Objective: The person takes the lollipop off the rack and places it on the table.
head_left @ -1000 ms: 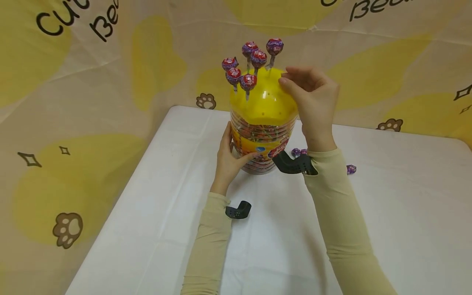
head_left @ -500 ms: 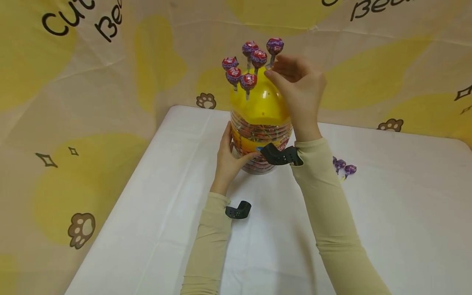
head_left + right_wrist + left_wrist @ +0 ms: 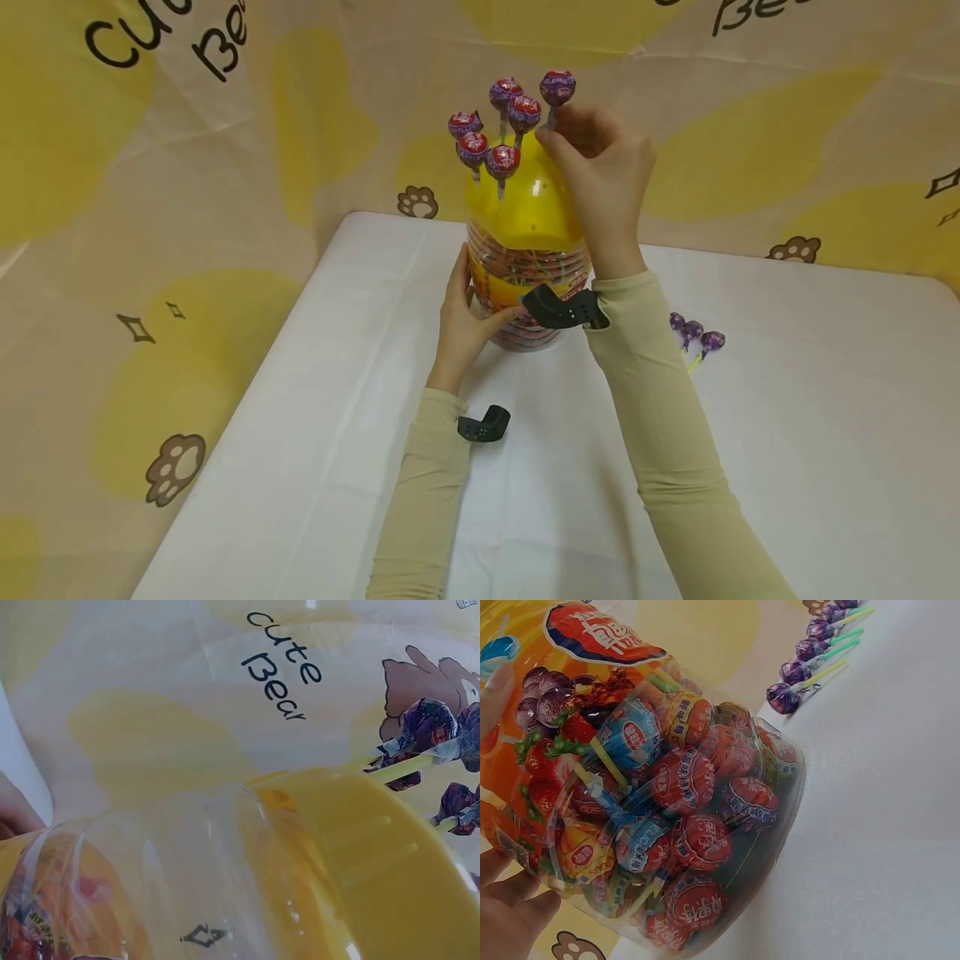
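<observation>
The step in hand looks to be seating a purple lollipop (image 3: 558,87) in the jar's yellow lid (image 3: 534,204), where it stands at the top right of the jar (image 3: 525,267), apart from the five other lollipops (image 3: 472,148) on the jar's top left. The right hand (image 3: 609,175) seems to pinch its stick between thumb and forefinger just above the lid; the left hand (image 3: 462,329) is wrapped round the jar's lower left side, thumb across the label. To do this well, a low pinch should stop the stick bending, a push straight along it should find the hole better than a slanted one, and the left hand should bear against the jar so it does not tip. The head view alone shows that pinch, though the stick's lower end is hidden there; the right wrist view misses the fingers but shows the jar's clear shoulder and the lid's ridged side. The left wrist view reveals wrapped candies (image 3: 682,780) through the jar's base, and more of the loose lollipops (image 3: 810,649) on the surface (image 3: 540,483) beside the jar than the three the head view shows past the right sleeve (image 3: 663,400).
</observation>
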`<action>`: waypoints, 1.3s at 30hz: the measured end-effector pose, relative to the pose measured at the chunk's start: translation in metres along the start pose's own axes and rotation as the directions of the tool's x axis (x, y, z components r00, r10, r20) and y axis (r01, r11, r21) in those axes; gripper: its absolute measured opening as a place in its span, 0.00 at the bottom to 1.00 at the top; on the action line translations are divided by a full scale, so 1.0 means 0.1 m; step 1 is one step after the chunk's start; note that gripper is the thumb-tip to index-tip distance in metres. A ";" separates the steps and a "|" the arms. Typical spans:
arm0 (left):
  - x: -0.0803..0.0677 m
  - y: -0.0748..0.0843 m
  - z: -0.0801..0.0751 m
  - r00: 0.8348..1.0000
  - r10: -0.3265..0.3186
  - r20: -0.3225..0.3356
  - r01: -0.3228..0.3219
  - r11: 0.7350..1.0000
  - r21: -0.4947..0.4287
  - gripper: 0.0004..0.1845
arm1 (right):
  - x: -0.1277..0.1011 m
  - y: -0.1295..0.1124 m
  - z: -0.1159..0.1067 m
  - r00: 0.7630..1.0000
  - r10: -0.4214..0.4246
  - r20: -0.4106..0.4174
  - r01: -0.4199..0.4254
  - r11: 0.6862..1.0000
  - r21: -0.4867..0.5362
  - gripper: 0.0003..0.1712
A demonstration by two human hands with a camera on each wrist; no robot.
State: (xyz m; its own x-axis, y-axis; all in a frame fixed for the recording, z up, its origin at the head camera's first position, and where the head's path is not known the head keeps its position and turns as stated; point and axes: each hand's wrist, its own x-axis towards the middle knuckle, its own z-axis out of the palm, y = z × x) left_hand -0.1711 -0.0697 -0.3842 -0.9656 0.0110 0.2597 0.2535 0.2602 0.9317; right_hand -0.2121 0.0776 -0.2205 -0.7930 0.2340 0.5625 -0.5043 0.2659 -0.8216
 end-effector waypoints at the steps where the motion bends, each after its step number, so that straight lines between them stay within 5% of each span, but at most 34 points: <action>1: 0.00 0.00 0.00 1.000 -0.002 0.000 0.002 1.000 0.000 0.56 | 0.00 0.00 0.00 1.000 0.002 -0.001 -0.002 1.000 0.000 0.13; 9: -0.01 0.02 0.00 1.000 -0.020 0.004 0.020 1.000 0.011 0.56 | 0.02 0.00 0.00 1.000 0.020 0.000 -0.020 1.000 0.005 0.11; 18: -0.02 0.02 -0.01 1.000 -0.026 0.011 0.026 1.000 0.009 0.56 | 0.07 -0.03 -0.01 0.998 0.049 -0.041 -0.038 0.973 0.228 0.08; 26: -0.03 0.02 -0.02 0.999 -0.035 0.007 0.035 0.999 0.005 0.55 | 0.00 -0.10 -0.06 1.000 0.018 -0.015 -0.014 0.962 0.274 0.06; 39: 0.00 0.01 -0.02 1.000 -0.018 0.011 0.018 1.000 -0.013 0.56 | -0.19 -0.08 -0.35 0.996 0.088 -0.004 -0.080 0.924 0.374 0.05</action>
State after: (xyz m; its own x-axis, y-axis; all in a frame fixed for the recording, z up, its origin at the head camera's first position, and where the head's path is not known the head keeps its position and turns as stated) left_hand -0.1703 -0.0709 -0.3827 -0.9706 0.0173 0.2401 0.2369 0.2478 0.9394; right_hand -0.1809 0.1038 -0.2218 -0.8329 0.2606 0.4882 -0.5302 -0.1231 -0.8389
